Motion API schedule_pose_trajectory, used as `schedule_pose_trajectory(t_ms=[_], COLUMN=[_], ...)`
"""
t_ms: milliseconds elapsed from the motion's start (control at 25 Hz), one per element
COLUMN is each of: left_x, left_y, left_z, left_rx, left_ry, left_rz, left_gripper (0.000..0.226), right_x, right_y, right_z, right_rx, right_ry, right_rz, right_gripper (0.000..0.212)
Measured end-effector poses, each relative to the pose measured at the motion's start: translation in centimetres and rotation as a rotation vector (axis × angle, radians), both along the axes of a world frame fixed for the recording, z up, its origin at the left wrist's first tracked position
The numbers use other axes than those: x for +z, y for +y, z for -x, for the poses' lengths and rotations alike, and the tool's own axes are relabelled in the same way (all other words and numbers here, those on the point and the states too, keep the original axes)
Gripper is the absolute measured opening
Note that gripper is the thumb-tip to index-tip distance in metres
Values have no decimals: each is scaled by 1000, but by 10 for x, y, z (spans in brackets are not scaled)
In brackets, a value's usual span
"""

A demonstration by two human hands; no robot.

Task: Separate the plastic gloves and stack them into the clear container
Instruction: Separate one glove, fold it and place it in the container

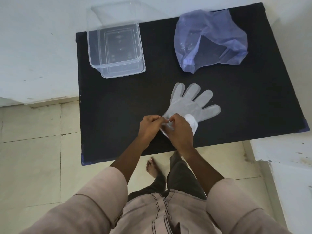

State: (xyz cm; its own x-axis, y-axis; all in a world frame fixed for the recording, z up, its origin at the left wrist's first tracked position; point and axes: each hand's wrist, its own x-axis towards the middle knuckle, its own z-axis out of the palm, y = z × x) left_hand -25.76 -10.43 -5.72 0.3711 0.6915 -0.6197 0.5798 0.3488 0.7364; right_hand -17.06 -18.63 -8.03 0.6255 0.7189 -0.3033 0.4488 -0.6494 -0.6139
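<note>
A stack of thin translucent plastic gloves (190, 103) lies flat on the black table (118, 115), fingers spread and pointing away from me. At the cuff end, my left hand (149, 126) and my right hand (179, 130) both pinch the glove film, fingertips nearly touching each other. A white paper strip shows at the cuff just right of my right hand. The clear container (116, 51) stands at the table's far left with nothing visible inside.
A crumpled bluish plastic bag (211, 41) lies at the far right of the table. White walls border the table on the left and far side. Pale floor tiles, my bare foot and trouser legs are below the table's near edge.
</note>
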Motion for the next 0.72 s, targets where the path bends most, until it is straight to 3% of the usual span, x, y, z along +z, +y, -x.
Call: schedule_pose_trajectory(t_ms=[80,200,400,600,720], left_x=[1,-6,-18,-17,-16], left_y=[3,8,8,8,11], left_z=[3,11,18,22,29], left_rx=[90,282,263,267,261], left_ry=[-28,10,76,64,56], left_rz=[49,48,61,11,-18], left_gripper=[27,28,24,29,27], right_x=[-5,-6,7,6,1], right_y=[-3,-3,6,29,33], right_z=[-5,-12,1,13,10], right_rx=[-87,-101,74,136,41], right_ry=[27,46,-99,-94,-61], right_rz=[-78,-78,-30,274,210], right_gripper=[22,22,27,52,34])
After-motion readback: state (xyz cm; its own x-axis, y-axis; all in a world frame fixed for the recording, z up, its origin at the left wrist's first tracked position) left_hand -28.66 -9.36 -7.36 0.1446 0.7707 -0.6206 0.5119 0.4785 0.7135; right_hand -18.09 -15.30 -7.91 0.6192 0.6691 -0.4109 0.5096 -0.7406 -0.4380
